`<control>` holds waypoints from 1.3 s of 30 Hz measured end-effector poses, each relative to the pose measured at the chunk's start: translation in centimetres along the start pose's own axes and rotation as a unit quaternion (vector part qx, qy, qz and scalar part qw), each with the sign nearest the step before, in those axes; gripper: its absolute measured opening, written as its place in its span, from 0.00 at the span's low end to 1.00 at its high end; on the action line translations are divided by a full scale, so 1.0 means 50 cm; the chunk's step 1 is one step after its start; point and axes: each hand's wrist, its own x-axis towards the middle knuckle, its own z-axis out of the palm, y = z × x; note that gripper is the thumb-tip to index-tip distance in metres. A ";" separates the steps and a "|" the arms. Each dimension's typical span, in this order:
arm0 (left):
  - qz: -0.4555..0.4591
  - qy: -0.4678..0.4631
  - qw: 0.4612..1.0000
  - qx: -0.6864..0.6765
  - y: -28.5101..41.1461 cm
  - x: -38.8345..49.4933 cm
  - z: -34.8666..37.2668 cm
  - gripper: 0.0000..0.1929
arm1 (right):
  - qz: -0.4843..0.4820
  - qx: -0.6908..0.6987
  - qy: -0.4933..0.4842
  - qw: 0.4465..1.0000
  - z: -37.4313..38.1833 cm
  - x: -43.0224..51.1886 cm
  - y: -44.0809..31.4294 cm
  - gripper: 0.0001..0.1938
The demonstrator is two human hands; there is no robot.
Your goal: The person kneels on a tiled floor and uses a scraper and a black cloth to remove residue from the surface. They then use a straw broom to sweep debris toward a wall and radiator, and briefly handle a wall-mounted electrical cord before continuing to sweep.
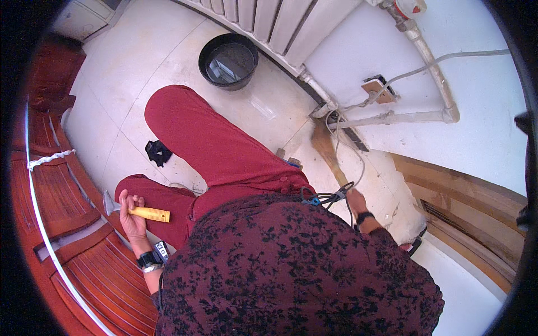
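Observation:
My left hand (133, 216) is closed around the yellow handle of a scraper (155, 214), above my left thigh. The scraper's pale blade end points left, towards a red-brown wooden seat. Low on my right side, my right hand (356, 201) grips the handle end of a straw hand broom (328, 153). Its bristles rest on the floor tiles close to the foot of the wall, beside a radiator pipe. A bundle of dark cable (336, 195) hangs at my waist and partly hides the right fingers.
A black basin (228, 62) of water stands below the radiator (269, 21). Loose grey cord (362, 161) trails from a wall socket (379, 91) near the broom. A crumpled black cloth (158, 153) lies by my knee. Wooden trim (458, 185) runs along the right; wooden furniture (75, 201) stands left.

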 end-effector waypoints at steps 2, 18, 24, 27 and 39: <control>0.011 0.020 1.000 0.012 -0.002 0.001 0.001 0.15 | 0.050 -0.025 0.016 0.998 0.033 -0.053 0.105 0.35; -0.014 -0.002 1.000 0.007 -0.002 0.034 0.005 0.15 | 0.024 0.260 -0.059 0.964 -0.034 -0.275 0.037 0.19; -0.009 0.017 1.000 0.025 -0.003 0.029 -0.006 0.15 | -0.053 0.296 -0.068 0.951 -0.016 -0.186 0.023 0.14; -0.027 -0.005 0.999 0.026 0.004 0.033 -0.005 0.16 | -0.117 0.189 -0.046 0.974 0.007 -0.141 -0.001 0.18; -0.042 -0.130 0.990 0.035 0.039 0.082 0.206 0.14 | -0.210 0.088 -0.069 0.971 0.006 0.081 -0.240 0.32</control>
